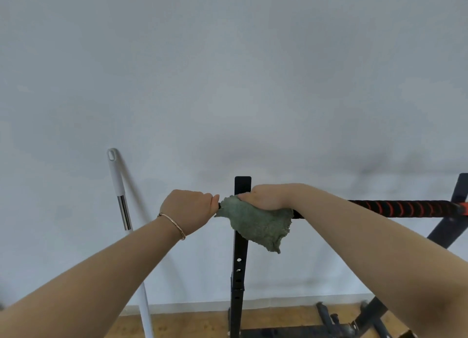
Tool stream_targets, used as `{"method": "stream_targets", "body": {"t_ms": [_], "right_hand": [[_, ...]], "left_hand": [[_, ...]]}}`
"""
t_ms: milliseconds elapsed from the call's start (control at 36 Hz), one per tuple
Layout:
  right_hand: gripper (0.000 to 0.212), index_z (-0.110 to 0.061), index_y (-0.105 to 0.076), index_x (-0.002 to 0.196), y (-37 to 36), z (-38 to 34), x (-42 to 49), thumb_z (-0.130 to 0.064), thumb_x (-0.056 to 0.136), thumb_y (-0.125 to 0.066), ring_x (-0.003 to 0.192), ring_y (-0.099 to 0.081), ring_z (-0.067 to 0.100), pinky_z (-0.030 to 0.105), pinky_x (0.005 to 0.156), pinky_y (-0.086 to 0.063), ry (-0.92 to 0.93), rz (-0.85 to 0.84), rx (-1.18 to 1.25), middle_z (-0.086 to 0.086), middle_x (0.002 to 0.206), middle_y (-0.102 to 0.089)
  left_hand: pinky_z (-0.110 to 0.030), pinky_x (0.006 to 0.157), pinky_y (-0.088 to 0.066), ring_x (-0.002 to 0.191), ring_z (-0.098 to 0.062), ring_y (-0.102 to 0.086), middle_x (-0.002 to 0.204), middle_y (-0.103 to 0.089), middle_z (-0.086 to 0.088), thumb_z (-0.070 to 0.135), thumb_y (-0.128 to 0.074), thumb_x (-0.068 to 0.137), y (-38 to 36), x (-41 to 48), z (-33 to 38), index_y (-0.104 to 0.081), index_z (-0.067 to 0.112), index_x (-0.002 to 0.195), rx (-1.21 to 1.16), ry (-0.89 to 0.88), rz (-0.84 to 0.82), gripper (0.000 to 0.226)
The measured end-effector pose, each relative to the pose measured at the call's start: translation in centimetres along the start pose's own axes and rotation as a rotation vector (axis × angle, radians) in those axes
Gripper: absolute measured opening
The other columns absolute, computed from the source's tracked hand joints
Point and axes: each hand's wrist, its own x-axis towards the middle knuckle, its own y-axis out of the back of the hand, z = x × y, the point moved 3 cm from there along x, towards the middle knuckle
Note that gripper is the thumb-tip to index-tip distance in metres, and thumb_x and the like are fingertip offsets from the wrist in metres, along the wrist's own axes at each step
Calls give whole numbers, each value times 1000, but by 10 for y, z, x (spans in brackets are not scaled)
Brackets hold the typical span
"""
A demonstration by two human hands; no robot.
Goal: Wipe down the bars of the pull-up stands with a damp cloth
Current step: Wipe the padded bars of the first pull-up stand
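Observation:
A horizontal pull-up bar (405, 208) with a black and red spiral grip runs from the centre to the right, carried by a black upright post (240, 249). My right hand (268, 197) grips a green cloth (258, 226) wrapped over the bar just right of the post, and the cloth hangs down below the bar. My left hand (188, 211), with a thin bracelet on the wrist, is curled round the bar's left end, which is almost hidden inside the fist.
A white and chrome mop handle (121, 198) leans against the pale wall (228, 84) at the left. A second dark upright (458, 190) slants at the right edge. The black base frame (336, 322) lies on the wooden floor below.

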Motion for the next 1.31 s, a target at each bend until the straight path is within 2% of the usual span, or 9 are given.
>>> {"method": "stream_targets", "body": {"t_ms": [111, 194, 389, 528, 694, 806, 1000, 1194, 1306], "right_hand": [[62, -13, -53, 73, -1, 0, -2, -55, 105, -20, 65, -49, 13, 28, 65, -37, 116, 210, -145, 0, 71, -52], [46, -22, -53, 105, -13, 5, -13, -50, 107, -17, 59, -48, 17, 32, 60, -37, 202, 481, -538, -3, 65, -49], [40, -15, -49, 69, -36, 48, -27, -37, 100, -39, 42, -42, 19, 28, 33, -31, 366, 854, -585, -3, 56, -44], [47, -10, -57, 81, -37, 60, -35, -47, 99, -35, 60, -48, 20, 34, 53, -42, 332, 825, -322, -1, 69, -52], [35, -9, -55, 80, -31, 58, -41, -39, 99, -57, 70, -51, 18, 31, 64, -38, 231, 681, -79, -1, 75, -54], [40, -16, -59, 89, -30, 52, -39, -55, 92, -60, 80, -54, 17, 32, 72, -44, 190, 504, -49, -1, 84, -58], [34, -22, -69, 115, -10, 66, -54, -45, 102, -46, 107, -54, 13, 32, 95, -42, 53, 584, 37, -10, 114, -65], [22, -21, -71, 91, -11, 71, -56, -39, 96, -60, 94, -62, 13, 31, 82, -51, -79, 592, 147, -9, 96, -68], [12, -21, -66, 87, -13, 60, -62, -28, 96, -61, 90, -63, 16, 29, 75, -52, -72, 665, 207, -5, 92, -68]], "left_hand": [[-26, 46, -20, 53, -25, -42, 57, -23, 5, 27, -44, 102, -12, 3, 0, -37, 21, 85, 58, 27, -17, 19], [-28, 50, -29, 66, -27, -46, 66, -28, 2, 19, -35, 102, -15, 5, 2, -41, 22, 112, 105, 20, -70, 12], [-30, 58, -41, 66, -25, -48, 67, -31, 1, 14, -42, 96, -30, 4, 5, -38, 19, 126, 135, 8, -174, 30], [-30, 58, -43, 64, -24, -47, 66, -30, 1, 15, -42, 97, -38, 8, 3, -38, 20, 125, 145, 10, -188, 29], [-29, 55, -38, 67, -24, -47, 68, -33, 2, 13, -42, 95, -31, 10, 2, -40, 23, 113, 87, 12, -149, 20], [-30, 45, -40, 57, -19, -51, 67, -45, 8, 24, -58, 95, -22, 12, 6, -50, 22, 84, -193, 136, 140, 13], [-40, 71, -49, 81, -22, -55, 90, -62, 2, 45, -34, 93, -11, 23, 40, -69, 22, 95, -559, 75, 335, 42], [-36, 86, -45, 99, -20, -50, 100, -57, 2, 60, -42, 96, 3, 47, 71, -71, 32, 106, -619, 179, 77, 42], [-37, 86, -45, 101, -23, -53, 100, -58, 1, 46, -55, 95, 4, 55, 80, -70, 30, 102, -699, 205, 77, 23]]}}
